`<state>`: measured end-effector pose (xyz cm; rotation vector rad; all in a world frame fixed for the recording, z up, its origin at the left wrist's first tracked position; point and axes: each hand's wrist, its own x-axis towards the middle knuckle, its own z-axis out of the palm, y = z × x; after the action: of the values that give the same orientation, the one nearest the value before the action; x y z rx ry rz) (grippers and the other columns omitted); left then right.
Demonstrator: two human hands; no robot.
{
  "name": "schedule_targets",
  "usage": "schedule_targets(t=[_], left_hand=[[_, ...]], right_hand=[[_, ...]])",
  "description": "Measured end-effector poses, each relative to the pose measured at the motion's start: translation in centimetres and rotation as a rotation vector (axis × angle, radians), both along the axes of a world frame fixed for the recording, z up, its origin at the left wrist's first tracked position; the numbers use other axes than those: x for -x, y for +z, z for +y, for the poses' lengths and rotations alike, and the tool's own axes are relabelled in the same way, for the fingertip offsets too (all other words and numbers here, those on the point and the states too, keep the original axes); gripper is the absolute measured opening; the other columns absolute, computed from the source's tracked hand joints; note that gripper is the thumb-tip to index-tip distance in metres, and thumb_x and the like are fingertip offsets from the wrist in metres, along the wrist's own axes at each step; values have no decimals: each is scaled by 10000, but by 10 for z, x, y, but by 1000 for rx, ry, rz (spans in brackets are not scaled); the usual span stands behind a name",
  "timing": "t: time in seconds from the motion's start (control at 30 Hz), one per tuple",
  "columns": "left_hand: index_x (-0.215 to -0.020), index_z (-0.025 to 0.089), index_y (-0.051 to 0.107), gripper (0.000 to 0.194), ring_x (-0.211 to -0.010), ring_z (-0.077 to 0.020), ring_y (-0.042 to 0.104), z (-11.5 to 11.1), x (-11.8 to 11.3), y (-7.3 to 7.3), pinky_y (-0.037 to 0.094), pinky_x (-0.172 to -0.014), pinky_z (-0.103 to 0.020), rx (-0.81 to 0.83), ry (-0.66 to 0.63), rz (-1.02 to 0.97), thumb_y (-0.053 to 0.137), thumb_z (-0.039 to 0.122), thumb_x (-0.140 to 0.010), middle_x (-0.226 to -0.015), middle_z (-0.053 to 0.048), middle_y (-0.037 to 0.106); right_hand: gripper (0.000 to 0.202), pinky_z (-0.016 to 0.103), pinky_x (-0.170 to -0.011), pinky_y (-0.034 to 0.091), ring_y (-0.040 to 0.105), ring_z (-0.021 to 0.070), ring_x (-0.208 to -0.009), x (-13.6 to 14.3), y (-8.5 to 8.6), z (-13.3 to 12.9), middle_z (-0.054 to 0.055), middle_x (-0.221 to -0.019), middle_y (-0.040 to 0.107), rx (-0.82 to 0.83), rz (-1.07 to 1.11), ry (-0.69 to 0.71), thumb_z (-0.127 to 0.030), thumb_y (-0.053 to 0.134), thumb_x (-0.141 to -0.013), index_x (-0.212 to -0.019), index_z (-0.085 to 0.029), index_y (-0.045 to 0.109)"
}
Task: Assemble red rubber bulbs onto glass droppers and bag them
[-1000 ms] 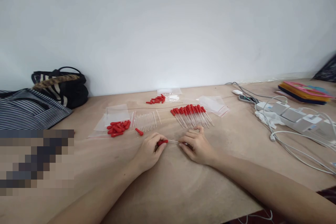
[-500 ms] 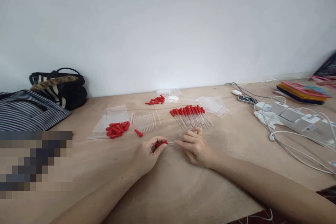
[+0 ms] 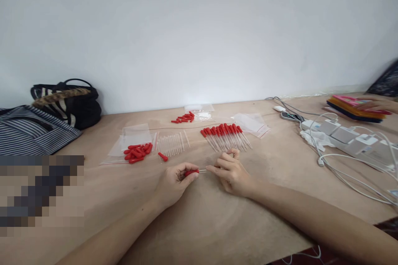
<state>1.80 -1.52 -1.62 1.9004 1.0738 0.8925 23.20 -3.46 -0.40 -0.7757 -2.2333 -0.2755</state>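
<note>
Pinched in my left hand (image 3: 178, 182) is a red rubber dropper bulb (image 3: 192, 172), its open end facing right. My right hand (image 3: 231, 174) is closed on a thin clear dropper tube (image 3: 203, 171), which runs leftward to the bulb; fingers cover part of it. Whether the tube sits inside the bulb I cannot tell. Beyond my right hand lies a row of droppers with red bulbs (image 3: 222, 132). A row of loose clear tubes (image 3: 171, 144) is farther left, with a single red bulb (image 3: 163, 157) in front and a pile of red bulbs (image 3: 138, 153) beside it.
Small red pieces (image 3: 183, 118) lie by a plastic bag (image 3: 199, 109) at the back. Another bag (image 3: 250, 124) is behind the droppers. Chargers on a power strip (image 3: 345, 136) and white cables fill the right. Another person's hand (image 3: 377, 103) touches coloured sheets (image 3: 351, 109). Bags (image 3: 66, 103) stand left.
My hands stay almost in place with the bulb and tube. At the far right, the other person's hand has come over the coloured sheets. The view has shifted slightly.
</note>
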Motion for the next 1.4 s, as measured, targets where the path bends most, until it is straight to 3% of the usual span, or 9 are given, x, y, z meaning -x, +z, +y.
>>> schedule_targets(t=[0.27, 0.43, 0.7, 0.87, 1.03, 1.4], left_hand=[[-842, 179, 653, 164, -575, -125, 580, -3, 1, 3, 462, -532, -220, -123, 12, 130, 562, 288, -762, -655, 6, 664], [-832, 178, 673, 170, -593, -134, 595, -4, -1, 6, 483, -570, -233, -168, -15, 149, 562, 283, -757, -682, -8, 679], [-923, 170, 604, 242, -721, -158, 635, -3, 2, 12, 514, -675, -266, -66, 2, 34, 627, 268, -702, -796, -18, 681], [-777, 156, 631, 128, -665, -160, 631, -2, -1, 10, 513, -609, -254, -46, 20, -48, 601, 261, -710, -712, -28, 681], [-757, 155, 642, 106, -670, -159, 635, -5, -6, 11, 517, -621, -253, 14, 15, -170, 609, 225, -685, -731, -35, 694], [-881, 165, 629, 149, -742, -159, 633, -4, -2, 10, 507, -693, -267, 66, -121, -106, 558, 209, -757, -786, -38, 681]], right_hand=[[360, 337, -710, 225, 401, 135, -667, 5, -2, 3, 5, -656, 521, -56, 4, 25, -56, 409, -725, -999, -201, 592], [304, 336, -713, 217, 390, 128, -656, 8, -3, 5, 3, -631, 505, -74, -21, 34, -61, 407, -743, -938, -172, 612], [266, 339, -717, 213, 401, 129, -668, 10, 1, 4, 5, -634, 517, 1, 34, -25, -79, 421, -746, -880, -176, 630], [227, 334, -715, 218, 405, 131, -668, 9, 1, 3, 5, -612, 513, 48, 42, -45, -108, 421, -781, -839, -171, 632], [233, 323, -688, 222, 384, 132, -648, 12, -1, 1, 9, -593, 503, 7, 68, -39, -104, 404, -782, -826, -159, 626], [286, 334, -701, 222, 396, 134, -654, 12, -1, 1, 7, -621, 529, -41, 54, -6, -73, 423, -730, -911, -176, 620]])
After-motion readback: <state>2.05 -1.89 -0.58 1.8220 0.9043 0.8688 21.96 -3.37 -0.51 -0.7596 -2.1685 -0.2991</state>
